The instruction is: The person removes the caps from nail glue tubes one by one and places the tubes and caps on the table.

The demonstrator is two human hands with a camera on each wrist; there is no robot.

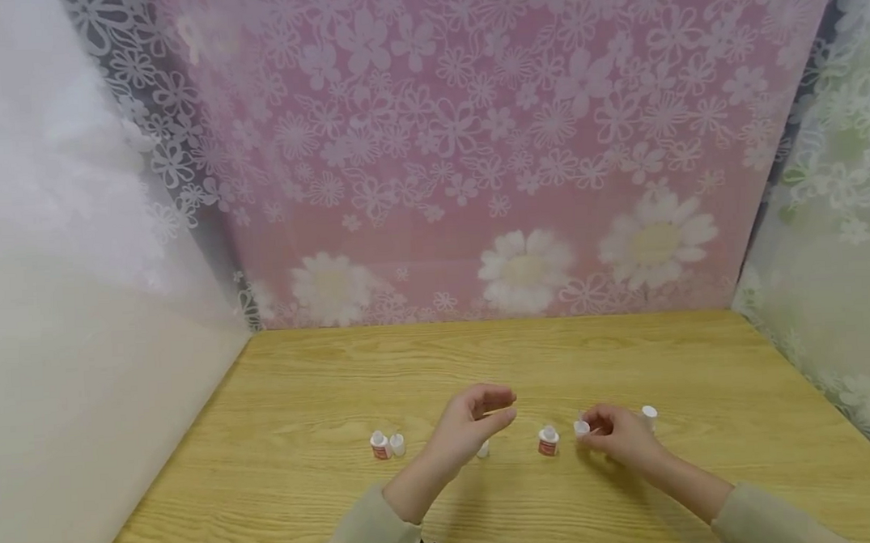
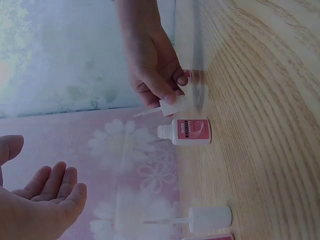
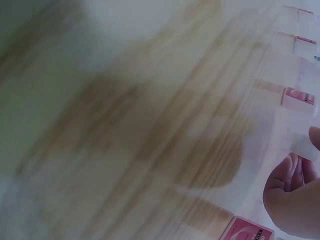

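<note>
Just right of the open bottle (image 1: 548,442), the right hand (image 1: 617,435) pinched a brush cap (image 1: 582,428); the left hand (image 1: 474,422) hovered empty, fingers relaxed.

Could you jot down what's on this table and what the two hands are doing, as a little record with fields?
surface: wooden table
backdrop: pink flowered sheet
left hand: raised, fingers relaxed, holding nothing
right hand: pinches a white brush cap
open bottle: upright between the hands, pink label
bottle and cap pair: side by side, left of the left hand
another white cap: stands just beyond the right hand
</note>
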